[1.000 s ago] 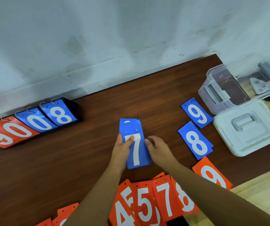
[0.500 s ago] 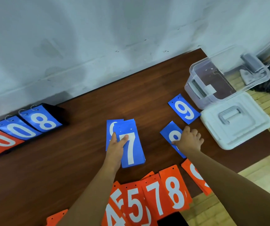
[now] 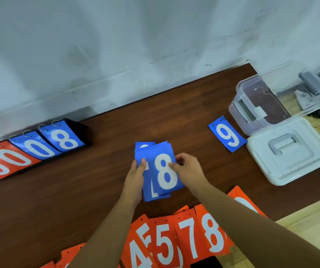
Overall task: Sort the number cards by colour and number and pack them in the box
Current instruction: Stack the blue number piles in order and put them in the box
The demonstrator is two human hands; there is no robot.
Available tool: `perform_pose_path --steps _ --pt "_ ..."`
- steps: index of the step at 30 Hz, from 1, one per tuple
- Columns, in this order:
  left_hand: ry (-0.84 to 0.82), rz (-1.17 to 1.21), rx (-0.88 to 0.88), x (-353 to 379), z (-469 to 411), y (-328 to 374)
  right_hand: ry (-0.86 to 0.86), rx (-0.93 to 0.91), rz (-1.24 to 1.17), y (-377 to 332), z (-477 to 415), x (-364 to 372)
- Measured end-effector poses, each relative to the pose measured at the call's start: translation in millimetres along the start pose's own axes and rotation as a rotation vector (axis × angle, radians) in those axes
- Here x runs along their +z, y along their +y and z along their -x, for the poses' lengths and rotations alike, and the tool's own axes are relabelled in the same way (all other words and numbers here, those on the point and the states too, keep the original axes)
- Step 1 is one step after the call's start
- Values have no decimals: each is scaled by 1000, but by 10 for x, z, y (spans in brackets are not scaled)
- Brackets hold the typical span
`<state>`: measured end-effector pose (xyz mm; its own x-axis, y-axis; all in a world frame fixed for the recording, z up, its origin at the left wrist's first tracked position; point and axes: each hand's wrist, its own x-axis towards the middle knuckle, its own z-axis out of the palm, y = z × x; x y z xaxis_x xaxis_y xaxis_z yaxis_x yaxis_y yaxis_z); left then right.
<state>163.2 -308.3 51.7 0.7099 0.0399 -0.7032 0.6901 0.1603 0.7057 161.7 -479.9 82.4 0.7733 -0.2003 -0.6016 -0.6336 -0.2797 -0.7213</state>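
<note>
Blue number cards form a loosely fanned stack at the middle of the brown bench, held between both hands. The left hand reaches in from the near side and grips the stack's left edge, thumb laid on its face. The right hand comes in from the near right and pinches the right edge of the top card, a blue 8, which lies slightly askew over the others. To the far right a clear plastic box stands open, the bench's brown showing through its bottom. Its white lid lies just near of it, handle up. One blue 9 card lies flat just left of the box and lid. Along the near edge, overlapping orange cards show four readable numerals: 4, 5, 7 and 8. One more orange card is half hidden by the right forearm. At far left a flip scoreboard shows four ringed panels, two orange reading 9 and 0, two blue reading 0 and 8.
</note>
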Motion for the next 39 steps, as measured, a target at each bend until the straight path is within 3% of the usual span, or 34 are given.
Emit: perform_pose_path --steps 5,13,15,18,20,24,29,32,35,39 --pt "14 -125 133 -263 14 27 -21 -106 284 -60 0 525" --pt "202 32 119 -907 -37 7 86 -85 643 -126 -360 872" --pt "206 42 119 -990 -57 8 87 -244 825 -167 -479 956" --pt "205 50 129 -1065 -96 5 -200 -570 1138 -211 -740 970" --pt "202 53 117 -1080 -134 -9 -353 -635 1290 -240 -862 917" --pt "189 43 93 -1041 -207 -52 -175 -683 1482 -225 -868 758" --pt "171 -7 79 -876 -306 -71 80 -462 1381 10 -803 455" --pt "200 -89 95 -733 -378 -66 38 -398 1283 142 -764 293" --pt "220 -123 97 -548 -432 -54 21 -242 913 200 -736 87" --pt "210 -144 82 -237 -481 -54 180 -43 219 150 -693 -189"
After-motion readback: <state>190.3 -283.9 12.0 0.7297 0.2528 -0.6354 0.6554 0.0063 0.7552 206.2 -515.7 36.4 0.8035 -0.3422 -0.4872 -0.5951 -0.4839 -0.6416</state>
